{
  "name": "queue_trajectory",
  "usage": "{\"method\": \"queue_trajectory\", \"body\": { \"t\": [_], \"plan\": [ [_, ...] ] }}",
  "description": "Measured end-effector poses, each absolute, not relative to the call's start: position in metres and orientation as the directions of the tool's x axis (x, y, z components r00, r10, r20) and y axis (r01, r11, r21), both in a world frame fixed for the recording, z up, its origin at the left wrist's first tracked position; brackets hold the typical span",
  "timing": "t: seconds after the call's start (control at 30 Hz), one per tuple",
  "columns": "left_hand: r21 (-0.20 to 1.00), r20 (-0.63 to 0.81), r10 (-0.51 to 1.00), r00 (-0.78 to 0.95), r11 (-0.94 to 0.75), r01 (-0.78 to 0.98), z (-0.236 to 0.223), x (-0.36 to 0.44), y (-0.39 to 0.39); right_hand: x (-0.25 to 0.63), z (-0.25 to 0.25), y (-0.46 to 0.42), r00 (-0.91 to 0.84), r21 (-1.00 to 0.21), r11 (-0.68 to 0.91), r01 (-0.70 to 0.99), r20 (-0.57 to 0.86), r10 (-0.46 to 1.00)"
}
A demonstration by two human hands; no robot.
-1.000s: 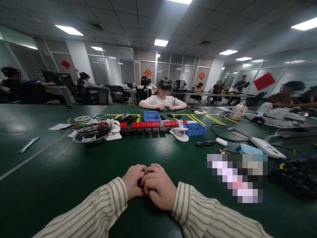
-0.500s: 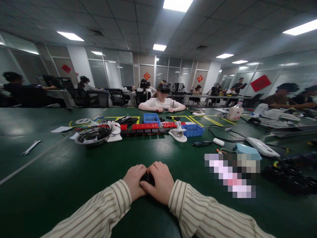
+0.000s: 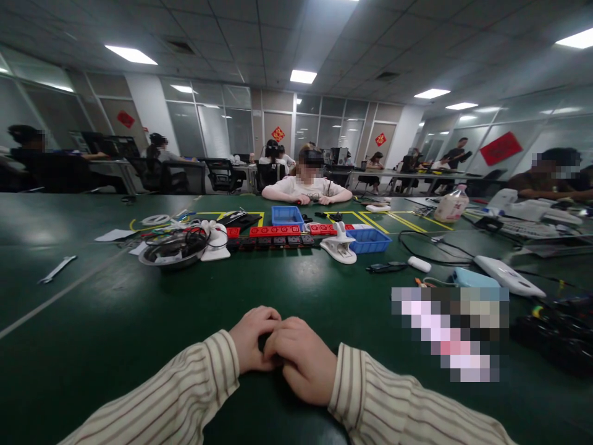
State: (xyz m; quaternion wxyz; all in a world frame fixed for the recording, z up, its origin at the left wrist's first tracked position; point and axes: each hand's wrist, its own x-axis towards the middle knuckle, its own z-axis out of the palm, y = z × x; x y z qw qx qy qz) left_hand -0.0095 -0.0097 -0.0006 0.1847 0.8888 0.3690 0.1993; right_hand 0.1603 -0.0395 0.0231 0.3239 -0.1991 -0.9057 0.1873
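Note:
My left hand (image 3: 252, 339) rests low on the green table (image 3: 176, 315), its fingers curled round a small dark object that is almost wholly hidden. Against it lies my right hand (image 3: 303, 358), closed too, its fingertips meeting the left fingers over the same object. Only a dark gap shows between the two hands, so I cannot make out what the object is. Both forearms, in striped cream sleeves, come in from the bottom edge.
Ahead stand a red-and-black row of socket-like blocks (image 3: 275, 232), blue bins (image 3: 370, 241), a white clamp (image 3: 340, 248) and a metal bowl of cables (image 3: 160, 256). A wrench (image 3: 58, 270) lies left; a light-blue box (image 3: 477, 277) and cables right. A person (image 3: 306, 182) sits opposite.
My right hand first opened from the left, showing a black object between them, then curled back over it and dropped slightly. My left hand has barely moved. The view tilted up, then down again.

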Motion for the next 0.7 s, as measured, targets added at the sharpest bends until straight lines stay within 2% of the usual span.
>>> {"method": "queue_trajectory", "body": {
  "t": [0.2,0.27,0.37,0.47,0.57,0.7],
  "plan": [
    [0.457,0.209,0.736,0.643,-0.655,0.601,-0.001,-0.009,-0.012,0.159,0.025,-0.042,-0.650,-0.478,0.855,0.201,0.588,0.482],
    [0.441,0.244,0.741,0.625,-0.659,0.609,-0.001,-0.007,-0.015,0.158,0.025,-0.044,-0.581,-0.469,0.825,0.315,0.592,0.558],
    [0.421,0.277,0.774,0.569,-0.630,0.653,-0.001,-0.002,-0.020,0.156,0.023,-0.046,-0.473,-0.447,0.699,0.558,0.521,0.710],
    [0.406,0.265,0.813,0.519,-0.582,0.704,-0.002,0.002,-0.024,0.154,0.020,-0.047,-0.455,-0.393,0.624,0.675,0.444,0.772],
    [0.421,0.255,0.804,0.537,-0.593,0.687,-0.002,0.002,-0.024,0.155,0.020,-0.048,-0.506,-0.373,0.672,0.640,0.453,0.734],
    [0.461,0.231,0.784,0.577,-0.610,0.645,0.000,-0.003,-0.021,0.160,0.023,-0.048,-0.625,-0.387,0.810,0.440,0.516,0.586]
  ]
}}
